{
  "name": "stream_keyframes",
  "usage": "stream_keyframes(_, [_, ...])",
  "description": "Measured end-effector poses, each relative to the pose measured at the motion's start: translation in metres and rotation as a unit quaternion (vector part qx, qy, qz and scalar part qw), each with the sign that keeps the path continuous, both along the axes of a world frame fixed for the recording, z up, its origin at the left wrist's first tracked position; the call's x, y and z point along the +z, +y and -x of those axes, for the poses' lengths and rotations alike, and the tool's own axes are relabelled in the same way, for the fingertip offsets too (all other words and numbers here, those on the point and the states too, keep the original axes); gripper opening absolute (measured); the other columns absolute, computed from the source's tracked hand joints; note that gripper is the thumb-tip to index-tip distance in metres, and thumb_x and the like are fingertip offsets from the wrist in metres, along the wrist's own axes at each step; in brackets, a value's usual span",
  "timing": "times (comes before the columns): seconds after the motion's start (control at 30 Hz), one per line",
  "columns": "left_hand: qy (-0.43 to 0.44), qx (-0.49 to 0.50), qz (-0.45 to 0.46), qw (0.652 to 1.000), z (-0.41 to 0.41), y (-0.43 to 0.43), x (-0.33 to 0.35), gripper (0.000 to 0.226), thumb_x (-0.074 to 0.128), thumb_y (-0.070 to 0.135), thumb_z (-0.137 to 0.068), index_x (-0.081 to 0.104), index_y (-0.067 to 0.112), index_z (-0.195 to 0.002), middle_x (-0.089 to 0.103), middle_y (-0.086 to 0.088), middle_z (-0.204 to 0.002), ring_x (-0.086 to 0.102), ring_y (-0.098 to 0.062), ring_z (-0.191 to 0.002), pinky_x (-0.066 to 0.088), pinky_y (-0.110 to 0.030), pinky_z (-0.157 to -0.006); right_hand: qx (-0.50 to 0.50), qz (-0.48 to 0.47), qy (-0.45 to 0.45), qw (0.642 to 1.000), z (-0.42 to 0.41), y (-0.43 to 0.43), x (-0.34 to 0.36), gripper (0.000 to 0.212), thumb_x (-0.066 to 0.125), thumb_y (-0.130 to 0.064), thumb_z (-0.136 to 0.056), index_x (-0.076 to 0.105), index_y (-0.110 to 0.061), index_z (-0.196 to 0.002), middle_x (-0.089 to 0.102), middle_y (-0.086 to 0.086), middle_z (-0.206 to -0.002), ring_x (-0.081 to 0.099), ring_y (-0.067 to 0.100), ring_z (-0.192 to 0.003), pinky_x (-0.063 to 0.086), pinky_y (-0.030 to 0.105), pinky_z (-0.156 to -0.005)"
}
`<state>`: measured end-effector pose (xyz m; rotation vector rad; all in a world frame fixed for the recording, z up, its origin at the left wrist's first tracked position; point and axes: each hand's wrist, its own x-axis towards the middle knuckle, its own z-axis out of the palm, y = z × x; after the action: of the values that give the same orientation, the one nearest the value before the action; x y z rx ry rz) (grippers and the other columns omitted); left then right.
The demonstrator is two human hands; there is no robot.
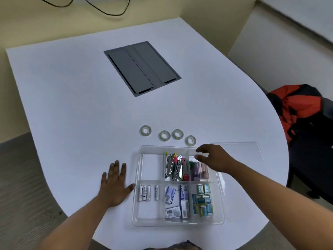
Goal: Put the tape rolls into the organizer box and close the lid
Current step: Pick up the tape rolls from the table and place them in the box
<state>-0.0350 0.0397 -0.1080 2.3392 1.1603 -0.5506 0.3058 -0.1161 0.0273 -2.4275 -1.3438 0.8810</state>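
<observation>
Several clear tape rolls lie flat on the white table just beyond the organizer box: one at the left (145, 130), two close together in the middle (164, 135) (177, 134), one at the right (190, 140). The clear organizer box (137, 204) stands open, its top-left compartment bare. Its clear lid (252, 147) lies on the table to the right. My right hand (214, 157) hovers over the box's far right corner, fingers apart, holding nothing, a little short of the right roll. My left hand (115, 184) rests flat on the table beside the box's left wall.
The box holds batteries (147, 193), metal clips (173, 166), small packets and staple boxes (203, 199). A grey cable hatch (142, 67) is set in the table farther back. A chair with an orange and black bag (302, 109) stands at the right.
</observation>
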Motion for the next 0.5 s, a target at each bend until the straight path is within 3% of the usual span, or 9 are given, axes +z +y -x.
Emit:
stream_keyframes(0.1, [0.014,-0.005,0.006,1.000,0.000,0.002,0.000,0.095,0.019,0.071,-0.084,-0.037,0.012,-0.132,-0.036,-0.007,-0.152,-0.037,-0.019,-0.136,-0.012,-0.050,-0.115,-0.017,-0.023,0.000,1.000,-0.018,0.027,-0.003,0.028,0.069,-0.032,-0.087,0.070,-0.011,-0.105,0.070,0.007,-0.104,0.064,0.020,-0.097,0.049,0.031,-0.086])
stream_keyframes(0.17, [0.019,-0.009,0.027,0.999,-0.001,0.002,0.005,0.101,0.002,0.081,-0.070,-0.037,0.014,-0.134,-0.042,-0.003,-0.147,-0.042,-0.018,-0.132,-0.016,-0.048,-0.113,-0.017,-0.016,-0.011,1.000,-0.031,0.043,-0.012,0.019,0.073,-0.024,-0.083,0.071,-0.009,-0.095,0.070,0.008,-0.098,0.064,0.024,-0.093,0.051,0.034,-0.083])
stream_keyframes(0.3, [0.020,-0.011,0.044,0.999,-0.001,0.000,0.010,0.112,-0.023,0.088,-0.050,-0.037,0.017,-0.135,-0.047,0.000,-0.143,-0.045,-0.018,-0.131,-0.020,-0.044,-0.112,-0.042,0.026,-0.019,0.999,-0.050,0.065,-0.034,0.025,0.076,-0.015,-0.075,0.070,-0.008,-0.098,0.069,0.010,-0.103,0.062,0.026,-0.095,0.051,0.036,-0.083])
stream_keyframes(0.43, [0.028,-0.016,0.050,0.998,-0.004,0.001,0.012,0.109,-0.022,0.086,-0.054,-0.035,0.017,-0.138,-0.046,0.000,-0.145,-0.044,-0.018,-0.132,-0.022,-0.043,-0.111,-0.101,0.050,-0.043,0.993,-0.058,0.083,-0.056,0.044,0.081,-0.030,-0.071,0.065,-0.009,-0.106,0.066,0.009,-0.109,0.060,0.028,-0.103,0.050,0.037,-0.085])
stream_keyframes(0.5, [0.028,-0.020,0.049,0.998,-0.002,0.002,0.013,0.108,-0.020,0.086,-0.057,-0.034,0.018,-0.139,-0.045,-0.001,-0.146,-0.043,-0.018,-0.134,-0.022,-0.043,-0.111,-0.120,0.087,-0.044,0.988,-0.060,0.092,-0.066,0.053,0.083,-0.040,-0.067,0.064,-0.008,-0.105,0.065,0.009,-0.102,0.060,0.029,-0.102,0.048,0.033,-0.079])
